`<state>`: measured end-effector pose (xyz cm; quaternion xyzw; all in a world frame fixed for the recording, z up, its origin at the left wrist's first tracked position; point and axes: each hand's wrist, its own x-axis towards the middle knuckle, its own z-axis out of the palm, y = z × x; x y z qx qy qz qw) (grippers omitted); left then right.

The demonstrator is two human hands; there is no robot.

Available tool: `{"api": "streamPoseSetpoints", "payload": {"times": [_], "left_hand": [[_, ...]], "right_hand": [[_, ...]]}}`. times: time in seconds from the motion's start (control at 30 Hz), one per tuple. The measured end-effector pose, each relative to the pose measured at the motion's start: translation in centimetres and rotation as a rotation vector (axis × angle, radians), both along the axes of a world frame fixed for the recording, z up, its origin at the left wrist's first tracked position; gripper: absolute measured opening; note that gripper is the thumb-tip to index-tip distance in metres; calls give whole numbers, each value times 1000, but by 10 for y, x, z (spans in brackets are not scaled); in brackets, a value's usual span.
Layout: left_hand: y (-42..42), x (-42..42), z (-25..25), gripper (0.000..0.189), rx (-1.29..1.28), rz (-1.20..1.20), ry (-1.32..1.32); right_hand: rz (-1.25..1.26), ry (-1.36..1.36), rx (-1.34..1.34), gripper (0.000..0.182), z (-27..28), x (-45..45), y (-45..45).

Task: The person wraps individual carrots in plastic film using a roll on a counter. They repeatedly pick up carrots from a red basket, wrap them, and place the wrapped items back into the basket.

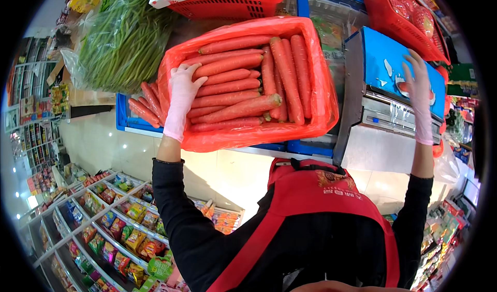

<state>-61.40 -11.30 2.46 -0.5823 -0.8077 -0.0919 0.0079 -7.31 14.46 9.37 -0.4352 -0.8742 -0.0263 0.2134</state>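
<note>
My left hand (pixel 184 84), in a thin pale glove, reaches over the left side of a crate lined with red plastic (pixel 248 138). Its thumb and fingers lie either side of the end of a carrot (pixel 229 65). More carrots fill the crate, most lying crosswise at the left and several lengthwise at the right. One thick carrot (pixel 240 110) rests across the front row. To the right, my gloved right hand (pixel 419 84) is slightly blurred, its fingers apart over the worn blue top (pixel 382 53) of a metal machine. I see nothing held in it.
Bagged green beans (pixel 120 43) lie beyond the crate at the left, with bagged carrots (pixel 145 105) nearer. A red basket (pixel 229 4) stands behind, another red basket (pixel 404 24) behind the machine. Shelves of packaged snacks (pixel 116 230) line the lower left.
</note>
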Motion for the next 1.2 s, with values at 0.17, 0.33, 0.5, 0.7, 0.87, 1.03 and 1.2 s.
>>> {"api": "streamPoseSetpoints", "payload": {"times": [0.17, 0.33, 0.5, 0.7, 0.87, 1.03, 1.2], "left_hand": [[-7, -11, 12, 42, 199, -63, -425], [-17, 71, 90, 32, 239, -60, -475], [22, 178, 104, 33, 277, -289, -631], [116, 343, 71, 36, 226, -453, -834], [167, 453, 41, 39, 243, -569, -678], [198, 499, 10, 48, 360, -524, -452], [201, 508, 5, 61, 288, -430, -683]], "right_hand": [[234, 150, -191, 25, 0, -89, -44], [525, 352, -586, 60, 1, -117, -83], [537, 585, -902, 58, 31, -78, -99], [-41, 870, -922, 35, 15, 70, -54], [-144, 893, -846, 37, -20, 201, -21], [-177, 687, -692, 30, -54, 245, 7], [-98, 636, -618, 45, -70, 247, 31]]}}
